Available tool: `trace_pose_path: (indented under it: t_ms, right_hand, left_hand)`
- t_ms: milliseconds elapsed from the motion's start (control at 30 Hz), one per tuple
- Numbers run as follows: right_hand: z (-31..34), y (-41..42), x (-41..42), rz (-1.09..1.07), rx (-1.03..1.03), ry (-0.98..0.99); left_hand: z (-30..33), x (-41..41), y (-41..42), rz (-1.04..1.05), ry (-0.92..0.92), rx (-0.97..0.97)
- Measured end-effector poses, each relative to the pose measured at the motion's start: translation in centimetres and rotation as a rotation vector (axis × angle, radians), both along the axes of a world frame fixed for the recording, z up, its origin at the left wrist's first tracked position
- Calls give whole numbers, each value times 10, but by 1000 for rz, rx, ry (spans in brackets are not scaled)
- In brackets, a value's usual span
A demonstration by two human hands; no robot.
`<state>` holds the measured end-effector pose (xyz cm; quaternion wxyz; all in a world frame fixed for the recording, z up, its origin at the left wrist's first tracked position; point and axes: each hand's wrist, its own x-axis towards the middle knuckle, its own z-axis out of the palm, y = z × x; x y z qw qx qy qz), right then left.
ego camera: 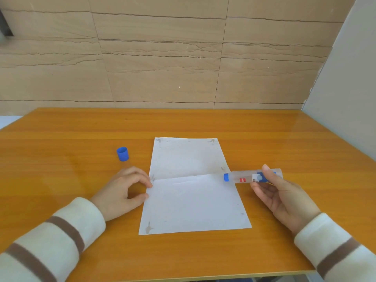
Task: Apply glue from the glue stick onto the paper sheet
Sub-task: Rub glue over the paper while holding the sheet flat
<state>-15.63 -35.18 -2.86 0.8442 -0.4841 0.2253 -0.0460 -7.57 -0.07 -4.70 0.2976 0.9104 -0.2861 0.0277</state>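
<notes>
Lay flat on the orange table: creased paper sheet, pinned at its left edge by the left hand, fingers curled. Held sideways in the right hand, pinched: uncapped glue stick, tip at the right edge, presumably poised to spread. Stood aside: blue cap.
</notes>
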Motion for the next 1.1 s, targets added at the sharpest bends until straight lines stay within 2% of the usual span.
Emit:
trace_pose_path:
  t_ms: [233,600,1100]
  right_hand:
    - [7,34,-1,77,69,-61]
    - [5,115,-7,296,48,-129]
    - [-2,137,-2,342,7,-71]
  left_hand:
    - [2,0,3,-21,21,-10]
    - [2,1,4,-25,23,-3]
    - [0,5,3,1,9,18]
